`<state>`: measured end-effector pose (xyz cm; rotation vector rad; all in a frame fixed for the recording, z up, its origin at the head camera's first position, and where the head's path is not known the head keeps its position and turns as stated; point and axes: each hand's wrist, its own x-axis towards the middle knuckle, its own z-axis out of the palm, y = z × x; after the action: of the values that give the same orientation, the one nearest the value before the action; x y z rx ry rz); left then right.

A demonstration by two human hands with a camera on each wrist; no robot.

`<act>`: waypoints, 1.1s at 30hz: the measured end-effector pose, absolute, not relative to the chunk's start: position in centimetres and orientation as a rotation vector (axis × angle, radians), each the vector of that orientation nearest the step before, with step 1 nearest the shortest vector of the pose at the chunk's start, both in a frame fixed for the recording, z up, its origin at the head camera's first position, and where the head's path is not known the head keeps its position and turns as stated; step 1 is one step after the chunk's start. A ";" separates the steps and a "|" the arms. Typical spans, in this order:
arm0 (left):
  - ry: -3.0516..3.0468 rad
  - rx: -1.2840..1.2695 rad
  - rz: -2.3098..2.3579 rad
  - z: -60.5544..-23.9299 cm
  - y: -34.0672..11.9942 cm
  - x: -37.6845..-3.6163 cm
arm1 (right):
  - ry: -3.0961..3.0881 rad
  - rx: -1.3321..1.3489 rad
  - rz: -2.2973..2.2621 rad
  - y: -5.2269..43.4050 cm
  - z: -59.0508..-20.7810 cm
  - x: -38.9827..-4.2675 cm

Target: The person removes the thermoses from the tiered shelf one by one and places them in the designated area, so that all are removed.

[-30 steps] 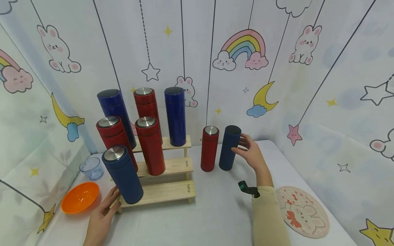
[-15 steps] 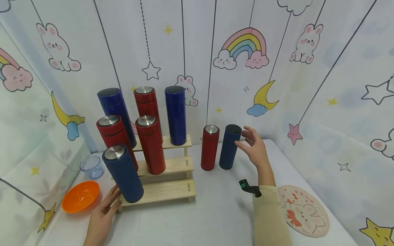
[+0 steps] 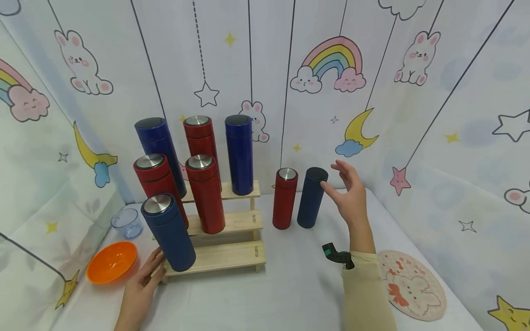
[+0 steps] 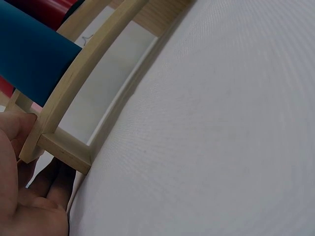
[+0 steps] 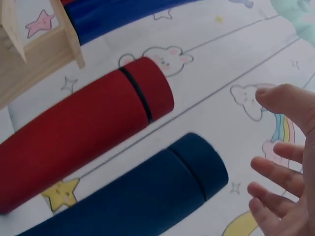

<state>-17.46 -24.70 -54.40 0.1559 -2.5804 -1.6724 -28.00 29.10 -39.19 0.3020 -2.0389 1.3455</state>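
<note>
My left hand (image 3: 142, 282) grips the rack (image 3: 229, 256); right of it, my right hand (image 3: 350, 195) is spread beside a blue bottle (image 3: 310, 201).

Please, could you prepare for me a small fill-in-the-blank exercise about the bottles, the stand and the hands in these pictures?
1. The wooden stand has ____ shelves.
2. The silver-topped bottle on the lowest shelf is ____ in colour.
3. On the table, the black-topped bottle stands beside another bottle whose body is ____.
4. The hand nearest to the orange bowl is the person's ____ one.

Missing words: three; blue; red; left.
</note>
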 end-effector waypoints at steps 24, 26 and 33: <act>-2.654 0.195 -1.669 -54.4 -24.7 -17.7 | -2.013 0.466 1.312 25.1 -37.6 -26.7; -2.663 0.204 -1.663 -54.3 -24.7 -17.7 | -2.009 0.484 1.309 25.0 -37.6 -26.7; -2.650 0.204 -1.654 -54.2 -24.7 -17.6 | -2.026 0.496 1.315 24.3 -37.6 -26.7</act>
<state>-17.57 -24.72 -54.18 0.2041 -2.6498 -1.6537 -26.70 24.26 -37.63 0.4959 -2.0265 1.3147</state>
